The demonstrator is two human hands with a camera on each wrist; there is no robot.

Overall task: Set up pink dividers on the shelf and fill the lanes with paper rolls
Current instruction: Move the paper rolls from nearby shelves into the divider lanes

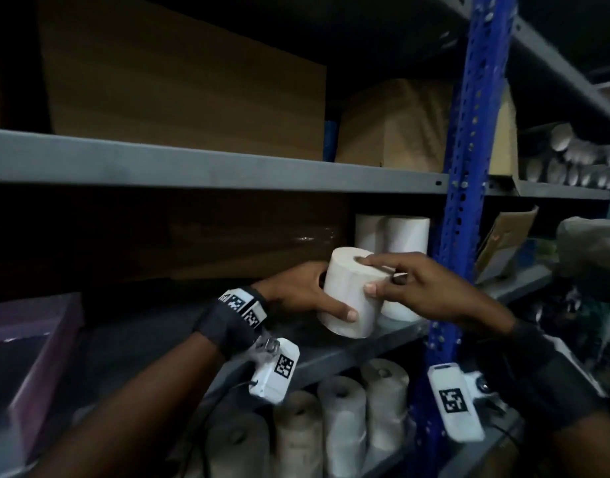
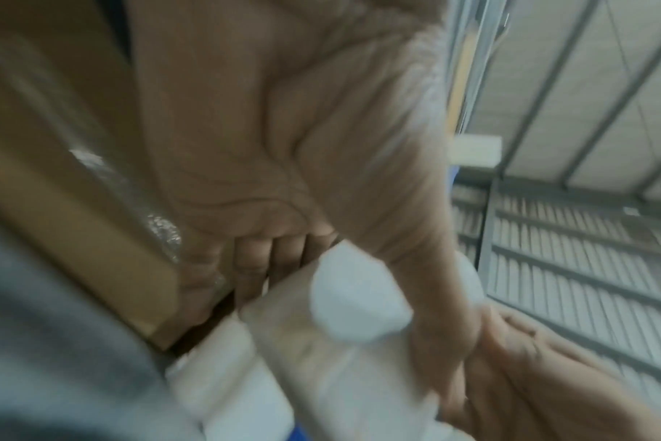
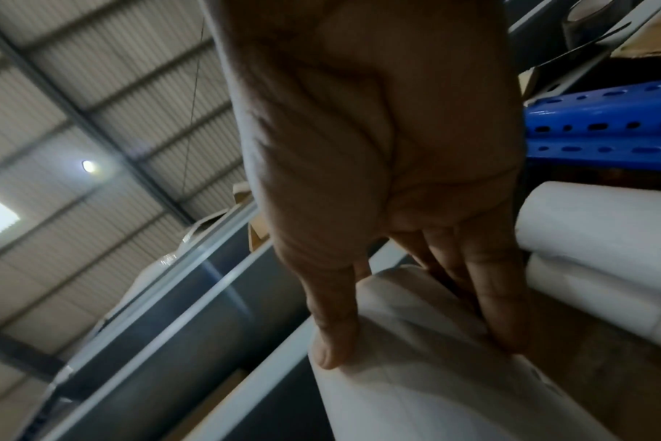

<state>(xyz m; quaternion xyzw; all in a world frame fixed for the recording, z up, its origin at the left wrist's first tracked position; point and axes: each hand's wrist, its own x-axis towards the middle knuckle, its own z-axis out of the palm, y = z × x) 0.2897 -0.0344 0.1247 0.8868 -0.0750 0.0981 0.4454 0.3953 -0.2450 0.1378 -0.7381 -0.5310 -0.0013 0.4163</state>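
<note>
Both hands around tilted white paper roll [image 1: 350, 291], hollow core

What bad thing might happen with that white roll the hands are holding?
The paper roll is tilted in the air above the shelf edge, held between the left hand and the right hand. If the hold slips, it might drop onto the rolls on the shelf below. Swinging it in could also bump the standing white rolls behind it and knock them over.
</note>
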